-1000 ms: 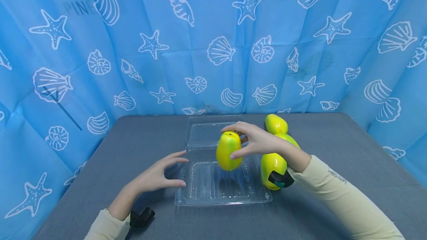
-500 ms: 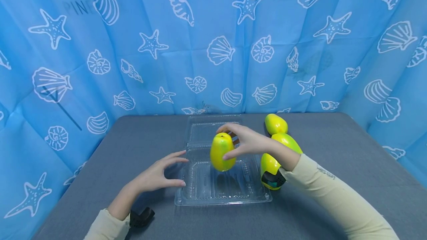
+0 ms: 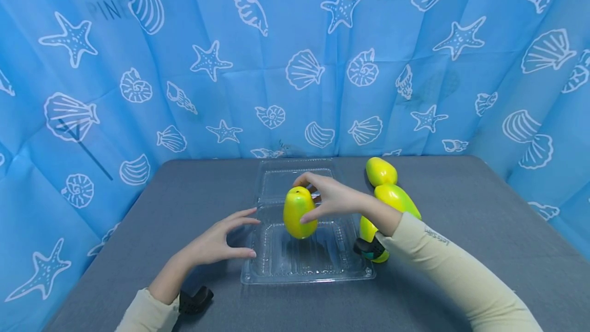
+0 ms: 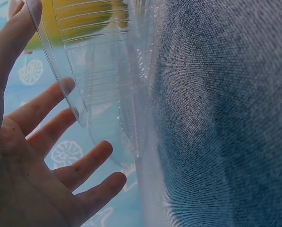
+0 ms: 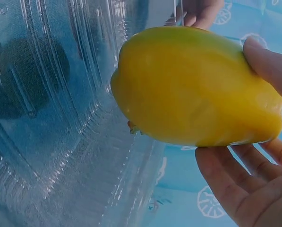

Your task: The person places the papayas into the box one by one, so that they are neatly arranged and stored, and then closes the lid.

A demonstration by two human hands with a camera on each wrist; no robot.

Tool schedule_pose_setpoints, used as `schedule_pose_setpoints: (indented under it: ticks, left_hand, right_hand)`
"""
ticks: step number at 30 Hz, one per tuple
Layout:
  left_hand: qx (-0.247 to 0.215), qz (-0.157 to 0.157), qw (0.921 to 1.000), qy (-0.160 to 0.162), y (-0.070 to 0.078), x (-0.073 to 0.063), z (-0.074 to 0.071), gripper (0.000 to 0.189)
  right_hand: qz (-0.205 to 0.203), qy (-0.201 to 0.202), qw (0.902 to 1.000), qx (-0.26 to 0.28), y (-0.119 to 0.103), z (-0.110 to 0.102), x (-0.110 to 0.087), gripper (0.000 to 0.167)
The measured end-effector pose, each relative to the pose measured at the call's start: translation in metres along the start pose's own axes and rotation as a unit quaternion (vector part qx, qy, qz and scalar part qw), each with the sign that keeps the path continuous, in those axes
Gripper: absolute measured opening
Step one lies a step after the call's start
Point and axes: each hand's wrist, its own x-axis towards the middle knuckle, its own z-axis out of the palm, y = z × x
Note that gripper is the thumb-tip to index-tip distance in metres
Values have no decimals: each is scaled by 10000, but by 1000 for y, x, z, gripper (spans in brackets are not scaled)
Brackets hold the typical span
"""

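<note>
My right hand [image 3: 334, 199] holds a yellow-green papaya [image 3: 299, 214] upright, thumb on its near side and fingers behind. The papaya is raised above the base of a clear plastic clamshell container [image 3: 309, 275] and casts a shadow into it. In the right wrist view, the papaya [image 5: 192, 87] lies between thumb and fingertips, with the container's ribbed floor [image 5: 51, 94] beyond. My left hand [image 3: 216, 240] is at the container's left edge, fingers spread and holding nothing. The left wrist view has the left hand's fingertips [image 4: 67, 85] right at the clear rim.
More papayas lie in a row right of the container: one at the back [image 3: 381, 172], one in the middle [image 3: 398, 200], and a near one [image 3: 367, 228] partly hidden by the right wrist. The container's lid [image 3: 276, 183] lies folded back towards the blue curtain [image 3: 295, 65].
My right hand has carried the papaya left and slightly down, over the middle of the container base. The left hand has kept its place.
</note>
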Motion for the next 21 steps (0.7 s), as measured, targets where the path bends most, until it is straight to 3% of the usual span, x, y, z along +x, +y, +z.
schedule_pose_setpoints:
  ticks: [21]
  left_hand:
    - [-5, -25, 10000, -56, -2, 1, 0, 59]
  right_hand:
    - [43, -242, 9996, -169, -4, 18, 19, 62]
